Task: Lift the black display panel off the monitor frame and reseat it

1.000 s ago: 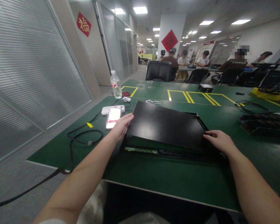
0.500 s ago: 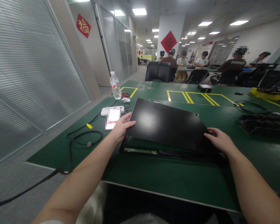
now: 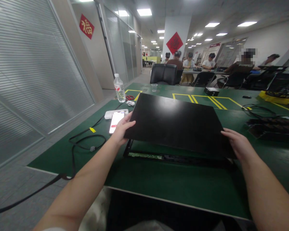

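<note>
A flat black screen panel (image 3: 175, 123) is held tilted above the green table between both hands. My left hand (image 3: 121, 130) grips its left edge, thumb on the front face and fingers behind. At the right edge my right hand (image 3: 238, 144) is closed on the panel, its fingertips over the front. Beneath the panel lies a black frame (image 3: 195, 159) with a green circuit strip (image 3: 145, 156) along its near side; the panel hides most of the frame. A lit phone (image 3: 115, 120) lies just past my left hand, against a white case (image 3: 109, 114).
On the green table (image 3: 159, 186), a black cable (image 3: 86, 138) loops at left. A water bottle (image 3: 119, 88), red-handled scissors (image 3: 129, 97) and a plastic cup (image 3: 154, 87) stand or lie farther back. Dark parts (image 3: 272, 126) and cables are at right. Several people sit beyond.
The panel has risen at its far and right edges and is more squarely above the frame. My right hand has shifted right; my left hand has moved slightly left with the panel.
</note>
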A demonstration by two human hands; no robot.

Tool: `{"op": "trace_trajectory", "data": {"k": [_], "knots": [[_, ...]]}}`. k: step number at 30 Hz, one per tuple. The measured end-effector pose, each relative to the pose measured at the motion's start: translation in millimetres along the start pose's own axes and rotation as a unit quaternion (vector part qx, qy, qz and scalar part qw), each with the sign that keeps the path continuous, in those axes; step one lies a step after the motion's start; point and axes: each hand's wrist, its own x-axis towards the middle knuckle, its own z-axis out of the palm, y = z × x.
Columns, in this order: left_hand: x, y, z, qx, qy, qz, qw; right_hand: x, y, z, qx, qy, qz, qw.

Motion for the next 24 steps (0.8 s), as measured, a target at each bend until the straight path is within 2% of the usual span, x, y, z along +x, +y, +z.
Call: {"op": "trace_trajectory", "data": {"k": [3, 7, 9, 12, 14, 16, 18, 20, 21, 22, 24], "knots": [[1.4, 0.2, -1.7, -0.006, -0.001, -0.006, 1.000, -14.4, -16.5, -4.6, 0.071, -0.087, 0.011, 0.994], [1.1, 2.1, -1.3, -0.007, 0.003, -0.009, 1.000, -23.3, -24.7, -11.4, 0.081, -0.077, 0.035, 0.993], [0.6, 3.3, -1.2, 0.002, 0.002, -0.022, 1.000, -22.0, -24.7, -15.0, 0.082, -0.072, 0.016, 0.994], [0.4, 1.0, -1.3, 0.031, -0.013, -0.076, 0.997, -16.5, -24.1, -22.2, 0.081, -0.078, -0.025, 0.993], [1.2, -3.7, -1.5, 0.057, 0.002, -0.094, 0.994, -13.4, -24.0, -25.5, 0.082, -0.072, -0.039, 0.993], [2.4, -8.1, -1.4, 0.102, 0.053, -0.060, 0.992, -12.6, -24.0, -23.9, 0.106, -0.045, -0.042, 0.992], [2.3, -8.7, 0.5, 0.171, 0.104, 0.008, 0.980, -13.6, -24.3, -16.7, 0.157, -0.004, -0.042, 0.987], [-1.9, -2.9, 7.0, 0.240, 0.118, 0.061, 0.962, -14.8, -24.9, -6.6, 0.223, 0.044, -0.046, 0.973], [-6.5, 2.6, 12.8, 0.254, 0.107, 0.066, 0.959, -14.7, -25.2, -2.0, 0.258, 0.058, -0.046, 0.963], [-13.0, 9.4, 20.5, 0.252, 0.072, 0.057, 0.963, -13.9, -25.4, 1.5, 0.289, 0.071, -0.053, 0.953], [-31.8, 26.5, 41.2, 0.224, -0.042, 0.031, 0.973, -10.2, -25.2, 4.4, 0.325, 0.091, -0.062, 0.939]]}}
